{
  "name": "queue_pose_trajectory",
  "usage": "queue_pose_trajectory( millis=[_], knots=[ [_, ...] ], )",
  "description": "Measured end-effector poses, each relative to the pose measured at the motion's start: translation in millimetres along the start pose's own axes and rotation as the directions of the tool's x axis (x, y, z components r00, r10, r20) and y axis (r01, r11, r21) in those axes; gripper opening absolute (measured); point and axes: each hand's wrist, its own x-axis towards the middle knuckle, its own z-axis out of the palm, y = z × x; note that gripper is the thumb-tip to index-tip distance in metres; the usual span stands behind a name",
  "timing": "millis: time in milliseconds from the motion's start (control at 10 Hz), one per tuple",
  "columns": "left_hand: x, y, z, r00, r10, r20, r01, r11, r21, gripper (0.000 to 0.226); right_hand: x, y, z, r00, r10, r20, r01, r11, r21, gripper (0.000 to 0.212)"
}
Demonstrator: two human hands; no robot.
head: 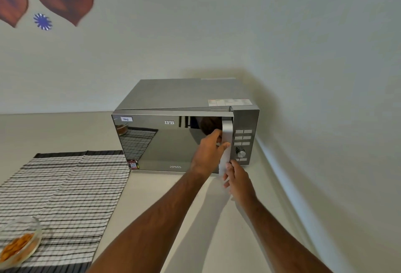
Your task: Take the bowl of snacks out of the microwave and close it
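A silver microwave stands in the corner of the counter. Its mirrored door is nearly flush with the body, with a thin gap along the top edge. My left hand grips the middle of the vertical door handle. My right hand holds the handle's lower end. A glass bowl of orange snacks sits on the striped cloth at the bottom left, far from both hands.
A black-and-white striped cloth covers the counter left of the microwave. The control panel with buttons and a knob is right of the handle. Walls close in behind and on the right.
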Motion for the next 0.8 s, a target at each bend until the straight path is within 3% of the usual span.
queue_pose_trajectory(
  millis=[800],
  knots=[
    [31,-9,3,1.0,-0.011,-0.012,0.011,1.0,-0.017,0.028,33,-1,1,1.0,-0.019,-0.008,0.018,0.995,-0.093,0.042]
  ],
)
